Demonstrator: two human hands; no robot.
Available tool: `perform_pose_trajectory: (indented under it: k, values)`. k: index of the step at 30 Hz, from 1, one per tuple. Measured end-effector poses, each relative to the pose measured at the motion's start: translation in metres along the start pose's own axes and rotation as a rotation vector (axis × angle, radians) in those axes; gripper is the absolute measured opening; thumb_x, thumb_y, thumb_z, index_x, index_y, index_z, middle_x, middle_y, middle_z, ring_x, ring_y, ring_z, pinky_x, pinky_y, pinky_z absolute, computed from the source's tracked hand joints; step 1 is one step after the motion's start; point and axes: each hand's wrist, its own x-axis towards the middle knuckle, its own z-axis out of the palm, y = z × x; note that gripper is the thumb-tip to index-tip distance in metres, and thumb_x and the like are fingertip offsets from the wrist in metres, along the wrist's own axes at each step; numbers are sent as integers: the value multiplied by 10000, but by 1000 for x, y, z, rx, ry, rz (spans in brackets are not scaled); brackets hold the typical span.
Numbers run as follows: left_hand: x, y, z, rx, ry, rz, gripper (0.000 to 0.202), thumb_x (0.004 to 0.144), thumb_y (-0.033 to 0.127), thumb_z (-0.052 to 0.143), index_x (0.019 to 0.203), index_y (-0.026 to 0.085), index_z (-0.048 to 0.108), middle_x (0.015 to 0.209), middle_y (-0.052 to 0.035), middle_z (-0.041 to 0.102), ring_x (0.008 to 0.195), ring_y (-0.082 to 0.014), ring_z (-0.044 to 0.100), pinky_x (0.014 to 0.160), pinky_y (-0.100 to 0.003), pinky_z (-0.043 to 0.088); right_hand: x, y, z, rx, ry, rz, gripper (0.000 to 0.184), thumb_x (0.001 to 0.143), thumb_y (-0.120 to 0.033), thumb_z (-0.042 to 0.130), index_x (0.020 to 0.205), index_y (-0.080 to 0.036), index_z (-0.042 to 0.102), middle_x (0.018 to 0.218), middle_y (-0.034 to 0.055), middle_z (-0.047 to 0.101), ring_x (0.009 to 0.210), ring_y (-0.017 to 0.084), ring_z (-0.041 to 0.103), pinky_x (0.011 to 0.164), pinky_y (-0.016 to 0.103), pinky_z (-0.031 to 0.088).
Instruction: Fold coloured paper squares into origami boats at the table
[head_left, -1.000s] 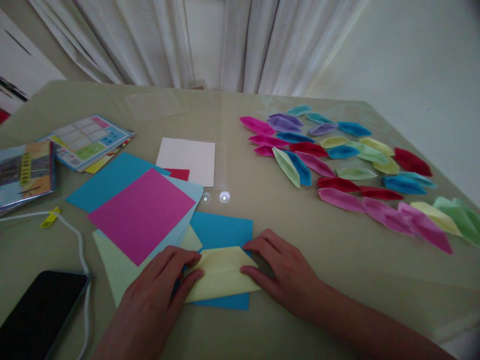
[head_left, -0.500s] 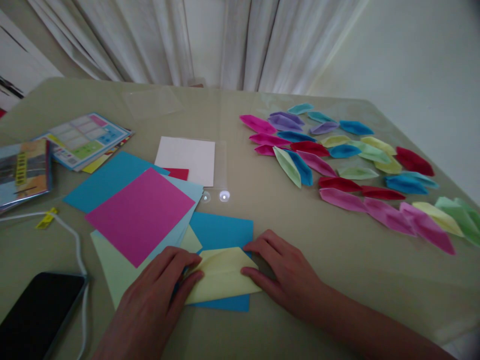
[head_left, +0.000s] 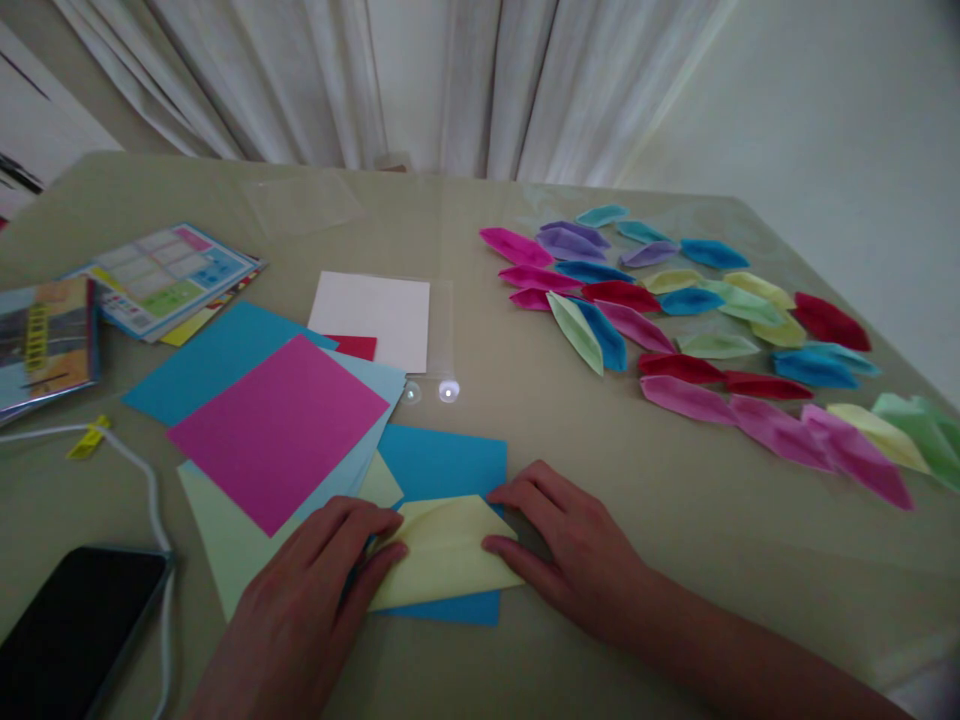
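Observation:
A pale yellow folded paper [head_left: 442, 550] lies on a blue sheet [head_left: 442, 465] near the table's front edge. My left hand [head_left: 300, 610] rests flat on its left end, fingers stretched out and pressing it down. My right hand [head_left: 570, 550] lies on its right end, fingers spread, the fingertips holding the fold. To the left a pink square sheet [head_left: 277, 425] tops a fan of blue and pale green sheets.
Several folded paper boats [head_left: 675, 320] in pink, blue, red, green and purple cover the table's right half. A white sheet [head_left: 375, 318] lies at centre. Booklets [head_left: 165, 275] sit at the left, a black phone [head_left: 71, 625] with a white cable [head_left: 154, 490] at the lower left.

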Motion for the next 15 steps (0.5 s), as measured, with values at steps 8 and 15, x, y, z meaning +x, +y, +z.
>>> perform_pose_trajectory:
  k: [8, 15]
  values:
    - [1, 1, -2, 4, 19, 25, 247, 1069, 571, 541, 1111, 360, 663, 1025, 75, 747, 910, -146, 772, 813, -239, 579, 0, 1, 0, 6, 1, -1, 279, 1054, -379, 676, 1274, -214, 631, 1145, 98, 669, 991, 274, 692, 847, 409, 591]
    - [2, 0, 0, 6, 28, 21, 250, 1063, 567, 549, 1108, 351, 668, 1005, 62, 761, 888, -169, 777, 799, -266, 596, -1, 1, 1, 2, 10, -12, 283, 1052, -373, 680, 1278, -210, 629, 1136, 96, 670, 982, 273, 692, 843, 407, 589]
